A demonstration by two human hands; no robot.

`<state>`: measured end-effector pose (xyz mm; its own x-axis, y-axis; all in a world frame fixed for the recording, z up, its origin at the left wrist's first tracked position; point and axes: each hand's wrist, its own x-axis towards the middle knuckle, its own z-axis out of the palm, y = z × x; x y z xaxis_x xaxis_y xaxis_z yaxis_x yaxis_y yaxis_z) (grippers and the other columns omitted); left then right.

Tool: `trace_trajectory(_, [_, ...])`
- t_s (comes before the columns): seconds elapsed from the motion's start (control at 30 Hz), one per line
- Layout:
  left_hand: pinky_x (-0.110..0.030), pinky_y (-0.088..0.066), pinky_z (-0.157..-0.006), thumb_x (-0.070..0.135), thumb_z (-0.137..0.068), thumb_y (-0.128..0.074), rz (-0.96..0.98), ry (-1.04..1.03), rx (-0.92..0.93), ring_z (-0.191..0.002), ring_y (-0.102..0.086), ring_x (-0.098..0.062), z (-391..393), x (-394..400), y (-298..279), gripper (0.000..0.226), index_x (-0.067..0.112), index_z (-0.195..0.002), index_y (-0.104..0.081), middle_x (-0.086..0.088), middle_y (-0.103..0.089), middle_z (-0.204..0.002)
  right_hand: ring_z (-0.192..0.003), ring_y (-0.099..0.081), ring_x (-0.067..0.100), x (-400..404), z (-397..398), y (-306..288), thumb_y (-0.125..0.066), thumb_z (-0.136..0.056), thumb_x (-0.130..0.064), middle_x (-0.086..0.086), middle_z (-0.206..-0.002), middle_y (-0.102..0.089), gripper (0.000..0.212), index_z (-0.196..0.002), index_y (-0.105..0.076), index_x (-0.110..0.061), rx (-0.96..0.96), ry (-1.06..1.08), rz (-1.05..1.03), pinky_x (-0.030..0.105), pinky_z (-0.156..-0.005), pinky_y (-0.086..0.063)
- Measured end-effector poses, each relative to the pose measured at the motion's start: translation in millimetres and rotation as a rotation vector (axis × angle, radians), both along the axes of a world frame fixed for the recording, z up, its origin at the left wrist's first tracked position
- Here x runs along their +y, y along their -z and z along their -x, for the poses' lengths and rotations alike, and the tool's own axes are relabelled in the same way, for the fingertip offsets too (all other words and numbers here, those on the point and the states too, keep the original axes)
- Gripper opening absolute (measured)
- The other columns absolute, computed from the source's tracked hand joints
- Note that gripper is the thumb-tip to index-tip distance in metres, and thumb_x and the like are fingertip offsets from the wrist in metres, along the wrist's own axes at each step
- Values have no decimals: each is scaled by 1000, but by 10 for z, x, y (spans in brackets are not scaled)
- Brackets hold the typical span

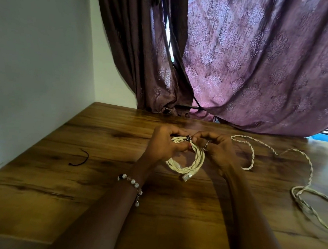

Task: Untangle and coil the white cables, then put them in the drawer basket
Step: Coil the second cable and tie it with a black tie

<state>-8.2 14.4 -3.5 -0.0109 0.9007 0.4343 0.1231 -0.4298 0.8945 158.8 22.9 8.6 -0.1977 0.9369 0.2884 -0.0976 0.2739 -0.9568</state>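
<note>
So the coiled cable [185,161] is a cream-white twisted cord wound into a small ring of several loops, lying on the wooden table [76,186] right in the middle, with a pale plug [187,177] poking out at its near edge. Both hands sit at the far side of the ring. The left hand [163,144] has its fingers curled around the loops, and the right hand [216,150], with a ring on one finger, pinches at a small dark tie [188,139] at the top of the coil together with the left fingertips.

A second cable [286,153], same twisted white kind, is loose and snakes off to the right, from just beside the right hand out to the table's right edge, so that side is pretty cluttered. The left half of the table is mostly bare wood, with only a short black tie [80,158] lying there, well apart from the coil. The wall [37,55] hugs the left edge, and a purple curtain [262,63] hangs along the far edge.

Count: two white cables, one coiled and one loose; two dark ties; one bead bracelet [132,186] on the left wrist.
</note>
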Motion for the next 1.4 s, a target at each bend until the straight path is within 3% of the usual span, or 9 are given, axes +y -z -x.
trace_trajectory(0.27, [-48, -59, -69, -6, -68, -79, -10, -8, 99, -80, -71, -30, 20, 3, -1, 32, -2, -99, -70, -17, -71, -95, -67, -62, 13, 16, -47, -11, -69, -82, -2, 6, -74, -70, 5, -83, -74, -4, -393, 72, -451, 29, -61, -49])
trace_trajectory(0.4, [-51, -58, -69, -4, -69, -78, -11, -4, 128, -78, -71, -31, 32, 31, 22, 30, 1, -98, -71, -16, -72, -94, -69, -66, 7, 22, -11, -40, -72, -79, 1, 5, -78, -74, 9, -86, -76, -3, -465, 130, -519, 22, -63, -53])
trace_trajectory(0.57, [-40, -58, -77, 1, -67, -81, -74, -12, 184, -82, -70, -17, 12, 1, 0, 33, 3, -100, -72, -4, -72, -93, -80, -69, 22, 22, -43, -22, -73, -72, 6, 12, -85, -74, 15, -81, -75, -5, -213, 33, -197, 31, -74, -58])
trace_trajectory(0.73, [-45, -57, -82, 2, -65, -82, -76, -30, 101, -87, -71, -22, -32, 33, 25, 36, 4, -99, -72, -10, -73, -95, -60, -68, 17, -76, 34, -70, -60, -82, 9, 10, -72, -73, 16, -80, -72, -1, 153, -30, 149, 29, -59, -60])
trace_trajectory(0.87, [-51, -56, -81, 4, -66, -78, -74, -52, 25, -91, -70, -27, -20, 69, 57, 31, 7, -97, -73, -12, -73, -98, -49, -64, 17, -128, 74, -77, -63, -83, 1, 10, -62, -69, 6, -86, -69, 1, 64, -49, 209, 41, -51, -60])
trace_trajectory(0.93, [-48, -55, -84, -4, -71, -75, -56, -44, 17, -92, -69, -25, -37, 51, 30, 31, 4, -101, -72, -12, -72, -99, -50, -64, 17, -106, 67, -75, -66, -79, 2, 9, -62, -69, 10, -88, -71, -1, 6, -26, 153, 46, -59, -60])
trace_trajectory(1.03, [-36, -57, -83, 0, -74, -75, -56, -41, -27, -92, -69, -20, -53, 24, -7, 41, 9, -114, -67, -7, -72, -101, -50, -64, 15, -72, 40, -76, -65, -81, 5, 7, -63, -70, 14, -87, -71, -5, -30, 28, 66, 33, -54, -60])
trace_trajectory(1.2, [-35, -53, -68, 15, -78, -70, -462, -344, 410, -78, -66, -20, -28, 28, 46, 18, 10, -94, -75, -9, -68, -88, -49, -62, 14, -38, 63, -35, -65, -81, 6, 7, -70, -72, 14, -90, -72, -3, -39, 56, 28, 26, -50, -57])
trace_trajectory(1.4, [-41, -52, -48, 23, -87, -47, -599, -478, 761, -59, -62, -32, -48, 38, 66, 25, 5, -85, -63, -12, -64, -82, -49, -62, 12, -13, 98, -15, -65, -81, 6, 9, -73, -73, 13, -92, -70, 0, -14, 76, 51, 23, -50, -56])
